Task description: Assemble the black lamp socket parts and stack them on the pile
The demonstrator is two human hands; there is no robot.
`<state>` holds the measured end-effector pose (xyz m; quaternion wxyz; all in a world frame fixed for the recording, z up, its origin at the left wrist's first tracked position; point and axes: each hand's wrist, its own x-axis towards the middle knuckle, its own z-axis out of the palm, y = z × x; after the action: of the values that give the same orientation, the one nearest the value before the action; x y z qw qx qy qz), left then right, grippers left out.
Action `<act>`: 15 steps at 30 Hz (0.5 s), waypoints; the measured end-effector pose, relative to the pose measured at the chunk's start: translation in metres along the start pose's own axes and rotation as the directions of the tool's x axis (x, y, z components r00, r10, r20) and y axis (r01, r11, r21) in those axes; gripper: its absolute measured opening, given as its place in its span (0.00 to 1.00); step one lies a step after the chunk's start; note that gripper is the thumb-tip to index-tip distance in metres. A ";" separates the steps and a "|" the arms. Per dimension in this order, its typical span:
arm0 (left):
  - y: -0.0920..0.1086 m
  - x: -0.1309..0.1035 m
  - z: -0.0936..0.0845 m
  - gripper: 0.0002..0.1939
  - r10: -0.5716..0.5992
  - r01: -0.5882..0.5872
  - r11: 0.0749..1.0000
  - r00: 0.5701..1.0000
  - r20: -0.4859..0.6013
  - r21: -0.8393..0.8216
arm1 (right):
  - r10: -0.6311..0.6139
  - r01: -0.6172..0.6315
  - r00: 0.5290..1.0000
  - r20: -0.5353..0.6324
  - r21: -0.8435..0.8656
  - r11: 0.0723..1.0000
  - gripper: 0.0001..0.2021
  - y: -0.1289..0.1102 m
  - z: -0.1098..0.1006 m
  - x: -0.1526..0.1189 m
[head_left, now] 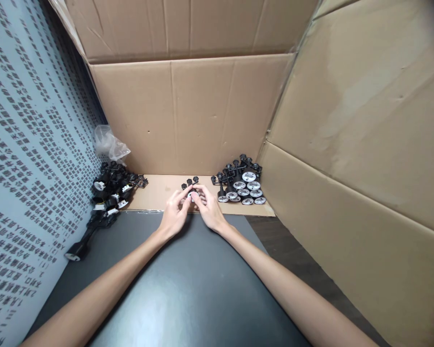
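Observation:
My left hand [176, 210] and my right hand [209, 208] meet at the far edge of the dark table, fingers closed around a small black part with a white round end [192, 195]. Both thumbs press on that white end. Most of the part is hidden by the fingers. Just beyond the fingertips, several black hexagonal ends [190, 181] show; whether they belong to the held part, I cannot tell. To the right stands a neat stack of black parts with white round ends [243, 192]. At left lies a loose heap of similar black parts [112, 188].
Cardboard walls [202, 115] rise behind and on the right [365, 168]. A printed sheet [29, 168] covers the left side. A clear plastic bag [110, 143] sits above the heap. One longer black part [80, 248] lies nearer on the dark tabletop [188, 289].

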<state>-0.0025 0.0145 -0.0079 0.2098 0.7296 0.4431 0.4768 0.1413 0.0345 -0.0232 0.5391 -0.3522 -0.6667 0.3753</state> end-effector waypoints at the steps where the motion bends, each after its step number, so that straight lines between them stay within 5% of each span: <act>1: 0.000 0.000 0.000 0.21 0.013 -0.013 1.000 1.000 -0.001 0.008 | 0.006 -0.006 1.000 0.000 0.013 1.000 0.16 0.000 -0.001 0.000; 8: -0.005 0.001 0.002 0.20 0.079 -0.082 0.993 0.996 0.028 0.088 | -0.008 0.008 1.000 0.006 0.050 0.999 0.13 0.004 -0.004 0.003; 15: -0.002 0.001 0.002 0.21 0.025 -0.025 1.000 0.999 0.020 0.016 | 0.085 -0.084 0.996 0.001 0.193 0.978 0.18 0.003 0.001 0.002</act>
<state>-0.0016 0.0164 -0.0096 0.2021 0.7414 0.4358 0.4685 0.1402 0.0379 -0.0247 0.5567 -0.3274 -0.6098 0.4595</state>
